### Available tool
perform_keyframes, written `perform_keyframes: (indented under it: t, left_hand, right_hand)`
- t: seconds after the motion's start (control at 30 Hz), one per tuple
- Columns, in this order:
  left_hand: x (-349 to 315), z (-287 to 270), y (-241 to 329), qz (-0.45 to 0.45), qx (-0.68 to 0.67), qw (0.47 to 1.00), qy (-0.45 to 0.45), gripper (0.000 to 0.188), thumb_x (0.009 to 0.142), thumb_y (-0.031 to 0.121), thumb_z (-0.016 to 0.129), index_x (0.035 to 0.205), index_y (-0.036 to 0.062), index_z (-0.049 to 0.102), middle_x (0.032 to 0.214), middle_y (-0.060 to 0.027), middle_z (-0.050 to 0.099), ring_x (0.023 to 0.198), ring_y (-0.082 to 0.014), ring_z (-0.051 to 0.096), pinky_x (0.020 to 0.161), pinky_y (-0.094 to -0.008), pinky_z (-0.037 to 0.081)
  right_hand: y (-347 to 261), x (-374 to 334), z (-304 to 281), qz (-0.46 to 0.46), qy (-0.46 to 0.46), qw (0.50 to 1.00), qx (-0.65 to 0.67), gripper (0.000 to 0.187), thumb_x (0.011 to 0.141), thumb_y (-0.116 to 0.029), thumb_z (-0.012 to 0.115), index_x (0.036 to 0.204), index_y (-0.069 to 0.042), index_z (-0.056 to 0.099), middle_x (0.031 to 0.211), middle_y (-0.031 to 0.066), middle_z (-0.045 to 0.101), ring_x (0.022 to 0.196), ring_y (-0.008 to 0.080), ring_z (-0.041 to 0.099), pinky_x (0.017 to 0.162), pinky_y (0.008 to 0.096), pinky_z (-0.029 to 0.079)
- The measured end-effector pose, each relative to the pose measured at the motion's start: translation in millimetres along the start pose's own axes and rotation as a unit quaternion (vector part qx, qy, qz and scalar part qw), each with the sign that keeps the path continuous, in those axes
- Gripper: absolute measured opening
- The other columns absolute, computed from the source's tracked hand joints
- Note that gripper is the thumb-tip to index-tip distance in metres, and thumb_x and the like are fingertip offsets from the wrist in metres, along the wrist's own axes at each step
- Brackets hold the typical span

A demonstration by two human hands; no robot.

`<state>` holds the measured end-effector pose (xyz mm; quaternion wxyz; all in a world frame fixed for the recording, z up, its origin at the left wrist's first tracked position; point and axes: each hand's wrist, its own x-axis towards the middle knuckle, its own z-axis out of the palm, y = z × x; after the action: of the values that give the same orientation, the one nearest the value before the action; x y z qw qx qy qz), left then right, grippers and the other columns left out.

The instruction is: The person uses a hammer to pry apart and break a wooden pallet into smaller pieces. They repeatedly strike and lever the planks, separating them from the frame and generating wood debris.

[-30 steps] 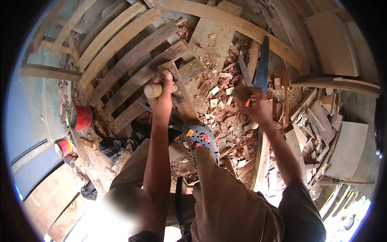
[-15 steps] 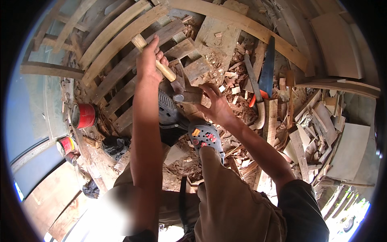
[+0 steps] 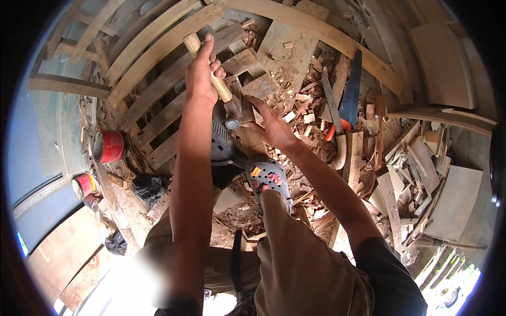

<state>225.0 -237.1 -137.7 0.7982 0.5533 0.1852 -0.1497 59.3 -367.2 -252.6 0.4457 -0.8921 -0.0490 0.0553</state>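
My left hand (image 3: 202, 76) is wrapped round the pale wooden handle of a hammer (image 3: 222, 90). The hammer's metal head points down toward me, over the scrap wood beside my grey clog (image 3: 225, 147). My right hand (image 3: 274, 125) is just right of the hammer head, with thumb and fingers spread apart. Below its fingers lies a brown wood block (image 3: 252, 143), close to the toe of my other clog (image 3: 270, 181). Whether the fingertips touch the wood is unclear.
A handsaw (image 3: 351, 95) with an orange handle and a machete-like blade (image 3: 331, 97) lie at right among wood chips. Slatted pallet boards (image 3: 158, 105) stretch along the left. Red cans (image 3: 109, 146) stand near the left wall. Offcuts (image 3: 416, 163) are heaped at far right.
My left hand and the hammer have shifted slightly right. My right hand has moved up and left, its fingers spreading away from the wood block.
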Motion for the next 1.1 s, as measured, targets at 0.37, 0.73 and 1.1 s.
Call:
perform_keyframes:
  t: [0.37, 0.73, 1.1]
  left_hand:
    - [-9.0, -1.4, -14.1, 0.055, 0.004, 0.998, 0.021, 0.020, 0.087, 0.022, 0.078, 0.087, 0.0117, 0.060, 0.068, 0.0065, 0.039, 0.056, -0.0055, 0.035, 0.054, -0.0248, 0.034]
    - [-7.5, -6.4, -21.3, 0.106, 0.016, 0.994, -0.017, 0.001, 0.089, 0.005, 0.062, 0.089, 0.0043, 0.062, 0.079, 0.0000, 0.061, 0.063, -0.0078, 0.053, 0.054, -0.0264, 0.040]
    - [-93.3, -43.3, -98.7, 0.291, 0.179, 0.939, -0.040, 0.040, 0.084, 0.010, 0.070, 0.121, 0.0008, 0.058, 0.109, -0.0071, 0.063, 0.097, -0.0152, 0.059, 0.079, -0.0325, 0.050]
  right_hand:
    - [-3.0, 17.5, -33.3, -0.208, 0.171, 0.958, 0.102, 0.067, 0.093, -0.026, 0.066, 0.147, 0.002, 0.038, 0.145, 0.0216, 0.046, 0.136, 0.0320, 0.047, 0.111, 0.0432, 0.042]
    - [-157.1, 186.3, -94.3, 0.093, -0.050, 0.984, 0.141, 0.058, 0.088, -0.054, 0.062, 0.089, 0.002, 0.074, 0.085, 0.0197, 0.074, 0.089, 0.0356, 0.072, 0.086, 0.0444, 0.055]
    - [-164.8, 46.2, -57.7, -0.112, 0.149, 0.975, 0.124, 0.026, 0.082, -0.025, 0.067, 0.075, 0.000, 0.067, 0.073, 0.0229, 0.066, 0.073, 0.0407, 0.067, 0.066, 0.0448, 0.054]
